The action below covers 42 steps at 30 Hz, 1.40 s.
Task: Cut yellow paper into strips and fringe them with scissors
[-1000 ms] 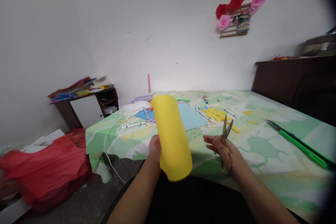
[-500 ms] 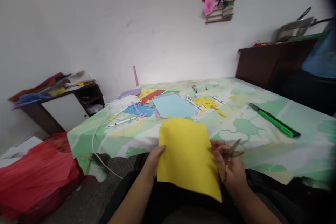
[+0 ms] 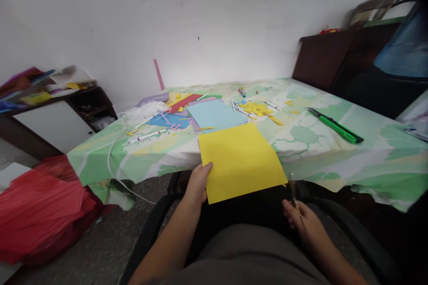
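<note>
Tabletop (image 3: 301, 140), green-patterned cloth (image 3: 180, 153).
White string (image 3: 147, 110), 10 o'clock; light-blue sheet (image 3: 216, 114), 11; yellow scraps (image 3: 256, 108), 1; green cutter (image 3: 338, 128), 3.

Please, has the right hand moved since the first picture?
Yes; relative to the tablecloth, the right hand moved toward the body, past the near edge.

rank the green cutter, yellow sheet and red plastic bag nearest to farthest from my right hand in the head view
1. Yellow sheet, just left of the right hand
2. Green cutter, ahead, to the right
3. Red plastic bag, low, far left
</note>
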Available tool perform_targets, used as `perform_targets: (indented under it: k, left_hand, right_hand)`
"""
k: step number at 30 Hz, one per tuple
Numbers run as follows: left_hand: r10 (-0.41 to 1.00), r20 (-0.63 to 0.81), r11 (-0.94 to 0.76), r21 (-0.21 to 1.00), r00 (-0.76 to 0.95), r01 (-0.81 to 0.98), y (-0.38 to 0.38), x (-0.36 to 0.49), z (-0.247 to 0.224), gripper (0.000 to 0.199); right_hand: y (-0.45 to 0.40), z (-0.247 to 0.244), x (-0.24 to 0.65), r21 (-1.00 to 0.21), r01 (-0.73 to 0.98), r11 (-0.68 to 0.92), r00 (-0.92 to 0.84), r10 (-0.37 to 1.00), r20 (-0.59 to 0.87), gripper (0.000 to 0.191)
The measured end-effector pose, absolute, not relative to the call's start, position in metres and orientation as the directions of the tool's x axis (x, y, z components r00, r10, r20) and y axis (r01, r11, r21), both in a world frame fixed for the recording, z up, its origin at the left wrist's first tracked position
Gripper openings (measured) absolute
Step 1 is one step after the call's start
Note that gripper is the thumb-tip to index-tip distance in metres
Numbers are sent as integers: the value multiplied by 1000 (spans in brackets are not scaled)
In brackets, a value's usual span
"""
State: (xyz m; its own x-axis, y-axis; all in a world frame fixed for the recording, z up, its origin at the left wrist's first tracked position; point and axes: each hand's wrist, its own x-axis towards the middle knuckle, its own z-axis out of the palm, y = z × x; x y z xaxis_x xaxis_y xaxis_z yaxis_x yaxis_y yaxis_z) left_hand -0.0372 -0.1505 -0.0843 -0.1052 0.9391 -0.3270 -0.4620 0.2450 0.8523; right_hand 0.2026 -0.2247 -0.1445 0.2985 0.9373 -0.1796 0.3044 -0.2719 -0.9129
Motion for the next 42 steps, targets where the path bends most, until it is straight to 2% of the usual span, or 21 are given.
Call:
perform_targets:
  k: [2, 4, 7, 9, 11, 14, 17, 18, 20, 21, 23, 25, 27, 28, 30, 32, 34, 37, 42]
  left_hand:
    - [943, -323, 251, 846, -77, -470, -151, -35, -85, 18]
    - [950, -310, 254, 844, -42, -472, -152, -35, -86, 20]
    - [960, -267, 275, 843, 86, -463, -155, -34, -91, 26]
    - [948, -247, 314, 828, 201, -464, -158, -31, -96, 31]
    - [939, -250, 338, 797, 236, -500, -163, -22, -103, 31]
    - [969, -211, 247, 747, 132, -617, -171, -4, -112, 27]
    - [978, -133, 205, 754, 160, -624, -181, 10, -118, 31]
    - [964, -103, 227, 798, 245, -558, -184, 12, -117, 34]
    - [855, -59, 245, 922, 516, -300, -191, 12, -111, 39]
    - [730, -66, 189, 976, 681, -108, -195, 11, -105, 38]
    - [562, -82, 62, 996, 823, 57, -202, 5, -86, 29]
    - [453, -29, -329, 923, 891, 197, -210, -1, -62, 35]
    - [375, 34, -499, 850, 926, 170, -213, -4, -40, 40]
    - [412, 93, -564, 808, 906, 173, -212, -3, -32, 38]
    - [599, 237, -689, 640, 765, 341, -201, 5, -24, 37]
    - [760, 346, -641, 535, 550, 550, -180, 18, -28, 49]
    - [806, 392, -592, 507, 444, 627, -156, 33, -40, 65]
    - [814, 322, -580, 409, 483, 705, -126, 50, -55, 72]
    - [724, 253, -690, 302, 642, 658, -100, 57, -57, 73]
  right_hand:
    - [-223, -155, 198, -936, 171, -308, 222, 937, -268, 35]
    - [-219, -161, 195, -954, -16, -300, 178, 938, -298, 36]
    - [-213, -164, 193, -951, -241, -195, 158, 959, -236, 33]
    - [-210, -159, 192, -939, -328, -103, 172, 971, -167, 29]
    - [-207, -150, 191, -927, -374, -3, 245, 964, -102, 26]
    - [-199, -131, 191, -953, -271, 136, 441, 897, 2, 26]
    - [-185, -110, 196, -984, -85, 159, 550, 831, 86, 25]
    - [-179, -101, 199, -988, -37, 151, 548, 830, 107, 23]
    - [-162, -83, 209, -990, 59, 128, 491, 860, 141, 21]
    - [-153, -72, 215, -988, 124, 97, 425, 894, 141, 20]
    - [-134, -51, 228, -956, 293, 29, 261, 959, 110, 16]
    - [-117, -33, 240, -909, 417, -10, 106, 994, 37, 13]
    - [-104, -21, 247, -861, 509, -14, 84, 996, 33, 12]
    - [-100, -19, 248, -842, 540, -11, 97, 994, 49, 12]
    - [-96, -19, 247, -817, 577, -6, 131, 988, 85, 11]
    - [-96, -25, 243, -810, 586, -6, 154, 983, 104, 12]
    - [-98, -31, 240, -802, 597, -9, 185, 975, 126, 13]
    - [-103, -36, 240, -790, 613, -26, 240, 958, 154, 15]
    - [-110, -40, 254, -760, 647, -65, 296, 939, 172, 14]
